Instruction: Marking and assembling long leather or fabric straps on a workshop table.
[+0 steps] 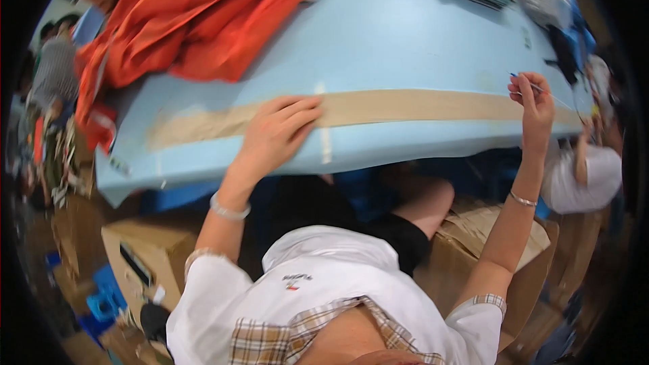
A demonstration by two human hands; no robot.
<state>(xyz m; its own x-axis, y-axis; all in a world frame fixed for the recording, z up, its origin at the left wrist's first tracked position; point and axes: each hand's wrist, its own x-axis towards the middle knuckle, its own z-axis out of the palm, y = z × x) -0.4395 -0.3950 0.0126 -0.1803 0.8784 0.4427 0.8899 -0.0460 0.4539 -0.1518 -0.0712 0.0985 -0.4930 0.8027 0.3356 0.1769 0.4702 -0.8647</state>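
A long strip of brown paper or tape (pixel 412 105) runs along the near side of the light blue table (pixel 405 40). My left hand (pixel 284 125) rests on this strip with fingers stretched out, just beside a short pale band (pixel 325 136) that crosses it toward the table edge. Raised over the strip's right end, my right hand (pixel 533 98) has its fingers pinched round a thin, pen-like tool (pixel 536 86) with a dark blue end. What kind of tool it is I cannot make out.
Orange fabric (pixel 203 20) lies heaped at the table's far left. Cloth pieces and bags (pixel 541 0) crowd the far right. Cardboard boxes stand below, one at left (pixel 145 247) and one at right (pixel 527 290). Another person in white (pixel 583 179) is at the right.
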